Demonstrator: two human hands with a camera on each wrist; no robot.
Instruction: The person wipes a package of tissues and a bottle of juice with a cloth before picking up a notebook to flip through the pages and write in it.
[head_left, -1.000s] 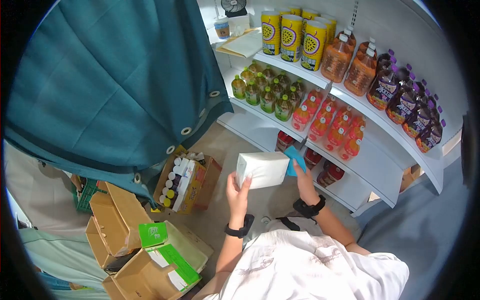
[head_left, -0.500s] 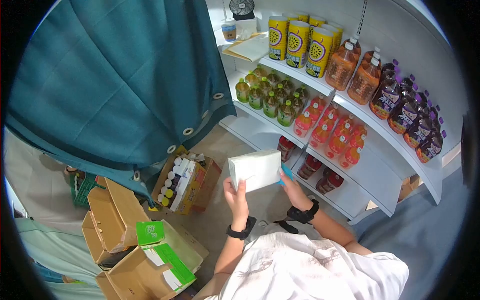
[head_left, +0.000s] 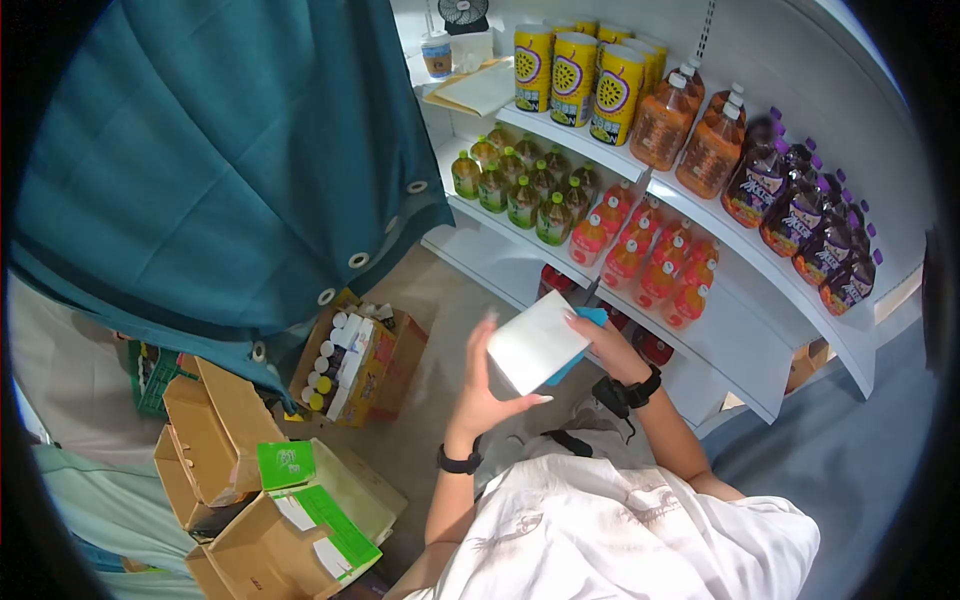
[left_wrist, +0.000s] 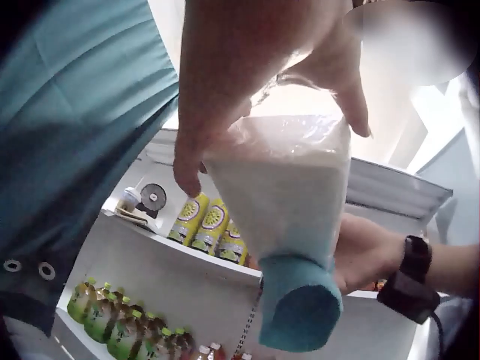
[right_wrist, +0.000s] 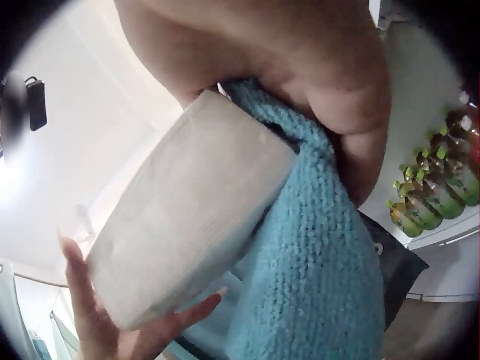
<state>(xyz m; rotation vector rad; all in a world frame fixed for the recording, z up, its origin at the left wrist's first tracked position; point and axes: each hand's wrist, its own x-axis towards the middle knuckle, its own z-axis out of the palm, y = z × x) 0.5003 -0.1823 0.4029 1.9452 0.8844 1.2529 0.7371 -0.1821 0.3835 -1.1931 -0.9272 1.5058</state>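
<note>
A white tissue pack (head_left: 538, 342) in clear film is held tilted in front of the body. My right hand (head_left: 615, 355) grips its far right end, with a blue knitted cloth (right_wrist: 311, 255) caught between palm and pack. The cloth hangs down beside the pack in the right wrist view. At the other end, my left hand (head_left: 478, 395) is spread, its fingers straight along the left side and its thumb stretched out below. In the left wrist view, the left fingers and thumb stand apart on either side of the filmed end (left_wrist: 292, 139).
Shelves ahead carry yellow cans (head_left: 572, 80), orange bottles (head_left: 662, 125), purple-capped bottles (head_left: 755, 185), green-capped bottles (head_left: 522, 200) and pink bottles (head_left: 632, 245). A teal curtain (head_left: 210, 180) hangs at the left. Cardboard boxes (head_left: 225, 430) and a box of bottles (head_left: 350, 360) stand on the floor.
The pack has turned and tilted, showing a different face. My left hand has loosened from gripping its left end to spread fingers. My right hand now reaches over the far end with the cloth.
</note>
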